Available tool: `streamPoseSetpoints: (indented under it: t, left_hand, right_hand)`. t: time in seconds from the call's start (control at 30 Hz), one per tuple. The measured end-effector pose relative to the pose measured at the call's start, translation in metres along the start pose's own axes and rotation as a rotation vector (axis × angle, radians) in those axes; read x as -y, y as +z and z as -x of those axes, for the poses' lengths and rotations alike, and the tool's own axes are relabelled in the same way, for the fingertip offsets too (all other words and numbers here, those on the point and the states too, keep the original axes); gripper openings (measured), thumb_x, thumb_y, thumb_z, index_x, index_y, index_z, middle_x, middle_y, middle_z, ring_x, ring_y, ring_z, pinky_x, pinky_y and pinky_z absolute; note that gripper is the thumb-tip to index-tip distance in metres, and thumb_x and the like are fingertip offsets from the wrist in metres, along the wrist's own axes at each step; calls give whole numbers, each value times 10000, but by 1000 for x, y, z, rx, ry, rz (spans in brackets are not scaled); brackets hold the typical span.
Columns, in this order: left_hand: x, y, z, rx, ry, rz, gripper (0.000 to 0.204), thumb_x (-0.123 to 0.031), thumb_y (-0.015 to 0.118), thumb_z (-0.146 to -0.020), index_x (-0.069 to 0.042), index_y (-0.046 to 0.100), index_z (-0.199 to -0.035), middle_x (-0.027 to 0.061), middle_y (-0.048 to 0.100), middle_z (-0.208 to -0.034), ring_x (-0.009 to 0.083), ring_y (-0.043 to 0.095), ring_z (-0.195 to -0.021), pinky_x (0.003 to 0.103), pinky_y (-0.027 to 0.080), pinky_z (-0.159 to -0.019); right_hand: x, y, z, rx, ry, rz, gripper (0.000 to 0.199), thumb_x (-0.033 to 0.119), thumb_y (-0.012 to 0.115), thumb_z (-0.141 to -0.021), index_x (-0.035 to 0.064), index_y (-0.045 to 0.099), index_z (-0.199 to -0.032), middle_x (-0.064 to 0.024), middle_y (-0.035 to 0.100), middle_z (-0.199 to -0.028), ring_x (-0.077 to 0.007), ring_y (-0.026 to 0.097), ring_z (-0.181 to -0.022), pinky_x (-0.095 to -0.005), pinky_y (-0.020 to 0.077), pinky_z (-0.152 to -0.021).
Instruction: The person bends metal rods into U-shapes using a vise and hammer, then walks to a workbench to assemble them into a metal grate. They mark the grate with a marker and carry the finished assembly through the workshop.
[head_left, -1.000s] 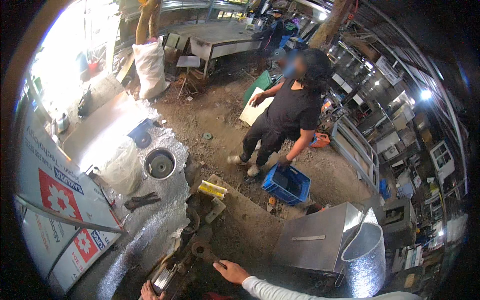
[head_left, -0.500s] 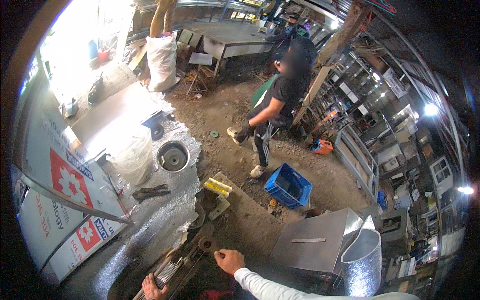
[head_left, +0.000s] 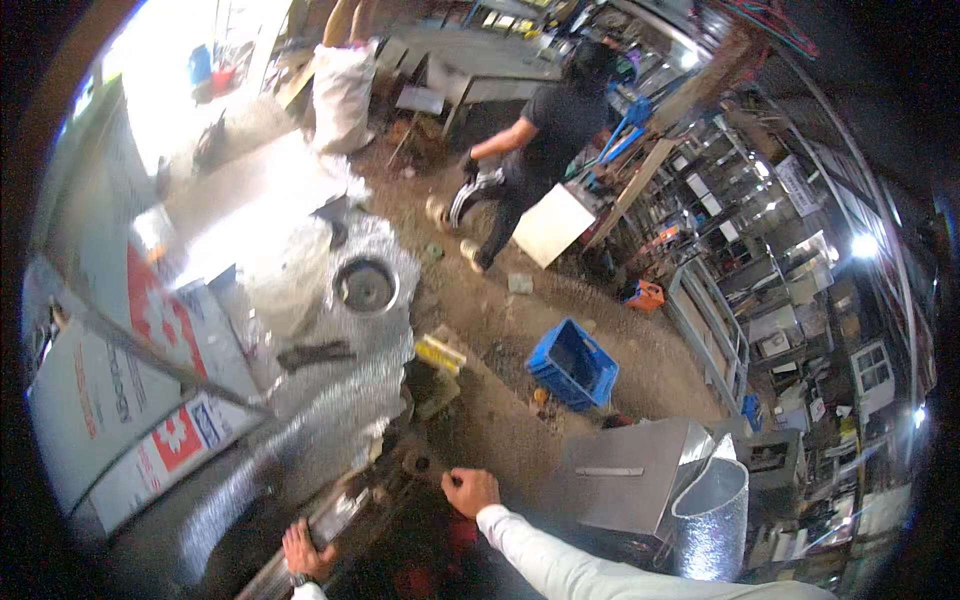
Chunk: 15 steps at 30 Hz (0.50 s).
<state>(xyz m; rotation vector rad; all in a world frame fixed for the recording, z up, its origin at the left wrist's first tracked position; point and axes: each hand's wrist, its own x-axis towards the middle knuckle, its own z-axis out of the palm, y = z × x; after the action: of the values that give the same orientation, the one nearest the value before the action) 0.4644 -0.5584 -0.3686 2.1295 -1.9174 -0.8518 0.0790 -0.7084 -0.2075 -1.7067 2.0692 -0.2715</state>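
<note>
My left hand (head_left: 307,552) lies with its fingers apart on a long metal rail or stack of strips (head_left: 340,515) that runs up toward a dark machine part with a round end (head_left: 418,462). Just right of that round end is my right hand (head_left: 472,492), its fingers curled closed. Whatever it grips, if anything, is too small or hidden to make out. A pale sleeve covers the right forearm. Under and around the machine it is dark, so its lower parts cannot be told.
A foil-covered surface to the left holds a round metal pan (head_left: 366,287). Beyond my hands are a yellow-and-white item (head_left: 440,354) and a blue crate (head_left: 572,366). Right stand a metal box (head_left: 630,470) and a silvery tube (head_left: 712,520). A co-worker (head_left: 560,125) walks farther off.
The view has shifted slightly. The co-worker has stepped farther away, and a pale panel and blue tool-like handles now show beside them. My hands stay at the machine in much the same pose.
</note>
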Motion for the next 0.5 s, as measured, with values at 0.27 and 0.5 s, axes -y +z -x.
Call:
streamPoseSetpoints:
  t: [0.27,0.5]
  left_hand:
    - [-24,-64,-4,-9,-38,-44,855,-441,738,-800,-49,385,-1473,238,494,-1418,411,458,-1319,500,338,-1135]
    - [-17,-45,11,-92,-12,-25,881,-491,748,-777,-44,402,-1452,200,520,-1349,392,483,-1264,481,367,-1090]
  right_hand:
    - [-7,32,-5,14,-77,-51,321,321,658,-913,24,760,-844,-163,729,-761,-296,727,-738,-394,543,-694]
    - [-13,33,-7,62,-67,-46,338,322,662,-909,1,754,-856,-150,740,-791,-271,713,-744,-372,540,-725]
